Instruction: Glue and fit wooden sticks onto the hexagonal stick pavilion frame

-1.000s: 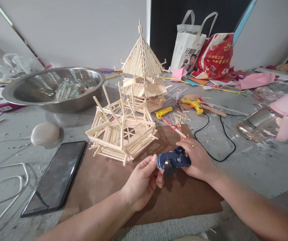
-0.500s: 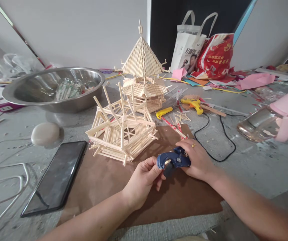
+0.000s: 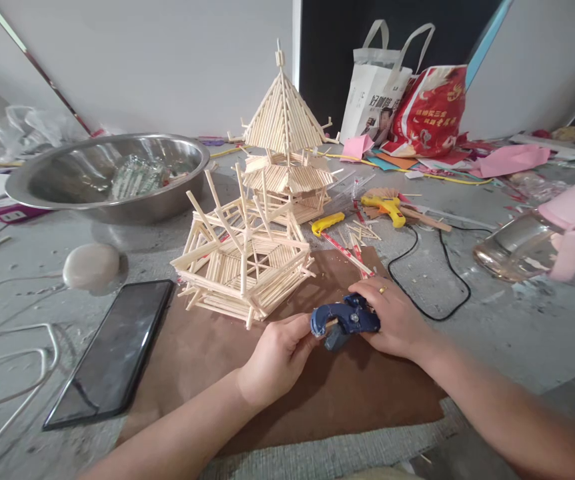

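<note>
Head view: right hand (image 3: 395, 320) wrapped over the rear of a small blue cutter (image 3: 343, 321), fingers closed on it, a ring on one finger. Left hand (image 3: 276, 358) closed too, thumb and fingertips pinching a short pale stick (image 3: 331, 324) at the cutter's front mouth; how far in the stick reaches cannot be told. Both hands and the cutter low over the brown board (image 3: 207, 353), near the middle of its near half. Just beyond, on the board's far left part, an open hexagonal stick frame (image 3: 242, 263), with a taller stick pagoda (image 3: 285, 157) standing right behind it on the grey surface (image 3: 497, 333). At the board's left edge, touching it, a dark phone (image 3: 112, 353) lying flat; farther left, a pale rounded stone (image 3: 91, 265) and loops of white wire (image 3: 12, 347). Toward the far left of the surface, a wide steel bowl (image 3: 107, 177). Off the board's far right corner, loose sticks, a yellow glue gun (image 3: 385, 207) with a black cord (image 3: 432, 280) curving forward. At the right edge, a clear jug with pink handle (image 3: 547, 240) lying on its side. Along the far edge, a white bag (image 3: 375, 90), a red bag (image 3: 430, 110) and scattered coloured paper (image 3: 507, 160).
</note>
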